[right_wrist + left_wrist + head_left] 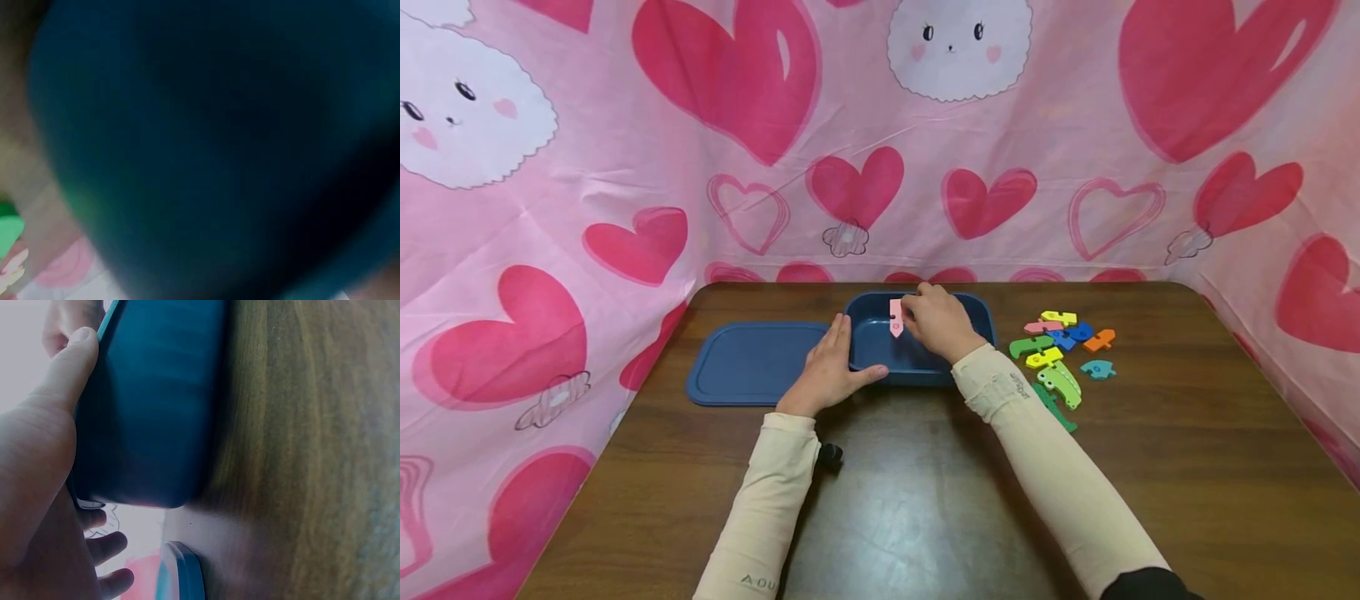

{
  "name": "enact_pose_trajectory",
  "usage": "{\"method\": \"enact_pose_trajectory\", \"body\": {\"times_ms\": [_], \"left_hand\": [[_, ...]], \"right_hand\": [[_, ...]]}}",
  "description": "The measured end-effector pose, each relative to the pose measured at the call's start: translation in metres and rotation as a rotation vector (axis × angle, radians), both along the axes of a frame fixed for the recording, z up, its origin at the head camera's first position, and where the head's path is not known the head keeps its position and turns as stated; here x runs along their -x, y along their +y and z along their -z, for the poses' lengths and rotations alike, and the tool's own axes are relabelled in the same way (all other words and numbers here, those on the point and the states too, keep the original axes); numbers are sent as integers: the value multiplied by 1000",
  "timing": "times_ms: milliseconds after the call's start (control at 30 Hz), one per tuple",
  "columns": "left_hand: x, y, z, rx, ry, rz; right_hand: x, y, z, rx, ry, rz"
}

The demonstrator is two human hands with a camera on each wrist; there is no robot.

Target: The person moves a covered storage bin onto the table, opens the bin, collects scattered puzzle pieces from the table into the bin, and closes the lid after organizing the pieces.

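Note:
A dark blue box [917, 377] stands at the back middle of the table, its top uncovered. Over its inside, my right hand [942, 321] pinches a pink arrow-shaped puzzle piece [896, 317], point downward. Against the box's left end rests my left hand [827, 375], fingers straight along that side, thumb out toward the near rim. From the left wrist, the thumb of this hand [37, 450] lies along the rim of the box [150, 406]. The right wrist view is mostly filled by the blurred blue box [187, 156]; the pinching fingers are not visible there.
A flat blue lid [760, 367] lies left of the box. Right of it is a loose group of puzzle pieces: a green crocodile head [1060, 383], a dark green piece [1054, 407], an orange piece [1100, 340], a teal piece [1098, 369] and others. Heart-patterned cloth [850, 183] hangs behind.

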State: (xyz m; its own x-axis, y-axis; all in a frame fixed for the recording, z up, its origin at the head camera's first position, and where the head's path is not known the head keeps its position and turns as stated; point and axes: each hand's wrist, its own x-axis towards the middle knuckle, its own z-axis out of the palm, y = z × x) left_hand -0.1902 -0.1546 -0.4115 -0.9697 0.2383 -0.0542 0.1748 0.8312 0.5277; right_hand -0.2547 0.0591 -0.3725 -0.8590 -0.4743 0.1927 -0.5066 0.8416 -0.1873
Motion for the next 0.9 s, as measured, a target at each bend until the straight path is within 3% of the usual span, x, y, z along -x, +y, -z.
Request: {"method": "enact_pose_trajectory", "body": {"times_ms": [333,567,900], "left_hand": [[-2,0,0,21,17,4],[-3,0,-2,19,12,4],[-3,1,-3,24,20,5]], "right_hand": [[-1,-29,16,-21,-11,-23],[-1,-36,23,-31,-87,-17],[-4,-40,28,-171,-45,-1]]}}
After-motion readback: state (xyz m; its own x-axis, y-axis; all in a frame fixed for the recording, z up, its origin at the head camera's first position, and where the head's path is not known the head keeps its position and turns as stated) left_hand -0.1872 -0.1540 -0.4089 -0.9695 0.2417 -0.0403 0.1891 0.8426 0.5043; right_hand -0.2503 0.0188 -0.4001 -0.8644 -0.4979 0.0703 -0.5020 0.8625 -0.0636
